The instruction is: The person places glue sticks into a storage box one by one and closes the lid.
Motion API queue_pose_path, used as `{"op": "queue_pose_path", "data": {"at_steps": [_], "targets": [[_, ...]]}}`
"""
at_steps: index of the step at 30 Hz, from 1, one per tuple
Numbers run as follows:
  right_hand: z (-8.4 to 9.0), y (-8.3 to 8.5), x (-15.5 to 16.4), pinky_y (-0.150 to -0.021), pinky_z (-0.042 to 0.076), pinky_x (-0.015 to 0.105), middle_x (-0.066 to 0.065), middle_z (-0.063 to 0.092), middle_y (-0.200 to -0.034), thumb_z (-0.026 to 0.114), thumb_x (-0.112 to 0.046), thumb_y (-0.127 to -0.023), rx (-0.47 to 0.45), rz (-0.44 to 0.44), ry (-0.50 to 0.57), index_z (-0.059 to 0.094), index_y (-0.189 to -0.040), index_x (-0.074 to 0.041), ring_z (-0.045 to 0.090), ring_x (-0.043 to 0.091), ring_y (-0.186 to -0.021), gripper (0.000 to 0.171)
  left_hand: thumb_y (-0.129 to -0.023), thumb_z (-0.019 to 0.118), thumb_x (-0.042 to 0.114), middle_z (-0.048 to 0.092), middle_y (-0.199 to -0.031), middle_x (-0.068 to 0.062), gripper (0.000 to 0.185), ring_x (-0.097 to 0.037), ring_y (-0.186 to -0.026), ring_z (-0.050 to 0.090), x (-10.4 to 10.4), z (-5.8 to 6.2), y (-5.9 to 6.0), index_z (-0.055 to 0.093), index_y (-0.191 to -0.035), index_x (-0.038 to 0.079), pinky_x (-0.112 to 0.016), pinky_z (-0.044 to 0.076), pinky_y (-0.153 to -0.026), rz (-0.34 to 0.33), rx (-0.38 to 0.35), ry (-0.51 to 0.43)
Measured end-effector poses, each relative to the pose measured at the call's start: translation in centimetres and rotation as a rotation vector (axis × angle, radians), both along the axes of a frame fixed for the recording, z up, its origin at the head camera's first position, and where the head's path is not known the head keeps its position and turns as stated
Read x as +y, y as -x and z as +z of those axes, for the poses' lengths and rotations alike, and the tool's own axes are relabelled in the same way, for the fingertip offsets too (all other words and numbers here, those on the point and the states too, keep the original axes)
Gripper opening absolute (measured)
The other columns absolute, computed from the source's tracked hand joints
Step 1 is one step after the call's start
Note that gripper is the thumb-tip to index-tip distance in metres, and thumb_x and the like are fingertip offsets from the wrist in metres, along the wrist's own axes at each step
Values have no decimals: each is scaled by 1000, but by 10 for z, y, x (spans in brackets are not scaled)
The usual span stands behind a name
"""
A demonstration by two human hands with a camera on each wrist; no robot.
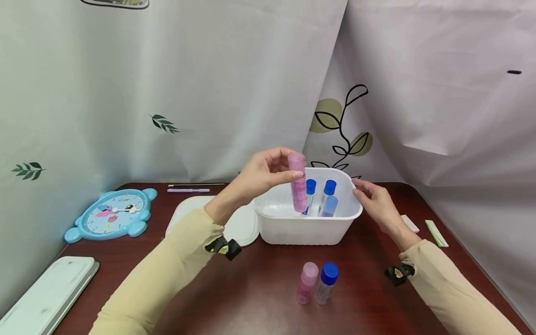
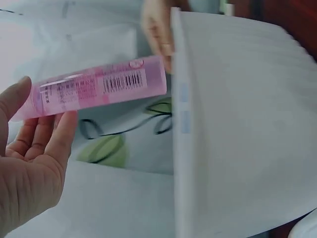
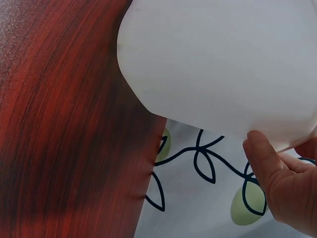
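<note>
My left hand (image 1: 268, 170) pinches a slim pink capped bottle (image 1: 298, 188) between thumb and fingers, tilted over the white plastic bin (image 1: 301, 231). In the left wrist view, the barcode on the pink bottle (image 2: 114, 85) faces the camera. My right hand (image 1: 377, 204) grips the bin's right rim; its fingers also show at the edge of the bin (image 3: 213, 64) in the right wrist view. Inside the bin stand two blue-capped bottles (image 1: 329, 188) and a light-blue-capped one (image 1: 330, 205). The pink bottle partly hides one of them.
Near the front, another pink bottle (image 1: 307, 283) and a blue-capped bottle (image 1: 326, 283) stand side by side. Left of the bin lies a white lid (image 1: 243, 225). Farther left are a blue clock (image 1: 115, 215) and a white case (image 1: 46, 295). Small strips (image 1: 436, 233) lie at the right edge.
</note>
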State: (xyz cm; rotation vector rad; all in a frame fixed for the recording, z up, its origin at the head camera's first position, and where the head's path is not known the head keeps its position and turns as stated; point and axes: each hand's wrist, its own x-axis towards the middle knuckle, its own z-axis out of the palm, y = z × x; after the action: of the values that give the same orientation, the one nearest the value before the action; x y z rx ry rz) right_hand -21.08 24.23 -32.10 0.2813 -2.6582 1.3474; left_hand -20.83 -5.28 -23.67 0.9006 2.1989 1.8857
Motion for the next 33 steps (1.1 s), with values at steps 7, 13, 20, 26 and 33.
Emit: {"op": "queue_pose_path", "data": {"at_steps": [7, 13, 20, 26, 33], "targets": [[-2, 1, -2, -76, 46, 8, 30, 53, -126, 46, -15, -100, 0, 2, 4, 41, -136, 9, 56, 37, -109, 44, -84, 67, 0, 65, -103, -19, 31, -16, -89, 64, 25, -36, 24, 58, -114, -5, -28, 53, -85, 11, -77, 59], [-3, 2, -2, -79, 48, 12, 30, 54, -126, 46, -15, -100, -8, -6, 6, 41, -136, 8, 56, 37, -109, 44, -83, 66, -4, 64, -102, -20, 31, -18, -93, 62, 40, -60, 32, 58, -113, -7, -25, 53, -84, -7, -104, 130], [-3, 2, -1, -76, 46, 7, 30, 53, -126, 46, -15, -100, -9, -4, 19, 41, -137, 8, 56, 36, -109, 44, -82, 67, -2, 65, -103, -19, 30, -19, -94, 61, 49, -70, 37, 60, -111, -5, -25, 52, -85, 5, -142, 249], [-3, 2, -1, -76, 44, 6, 30, 53, -127, 46, -14, -99, -2, 3, 24, 41, -136, 9, 55, 37, -110, 44, -81, 70, -1, 66, -103, -16, 31, -19, -94, 62, 52, -74, 40, 61, -111, -3, -25, 52, -84, 13, -160, 343], [-2, 3, 1, -76, 43, 5, 30, 52, -128, 46, -14, -99, 11, -2, 15, 41, -136, 9, 55, 37, -111, 44, -78, 73, 0, 68, -102, -13, 28, -21, -98, 62, 55, -75, 40, 64, -105, 0, -24, 51, -86, 35, -126, 432]]}}
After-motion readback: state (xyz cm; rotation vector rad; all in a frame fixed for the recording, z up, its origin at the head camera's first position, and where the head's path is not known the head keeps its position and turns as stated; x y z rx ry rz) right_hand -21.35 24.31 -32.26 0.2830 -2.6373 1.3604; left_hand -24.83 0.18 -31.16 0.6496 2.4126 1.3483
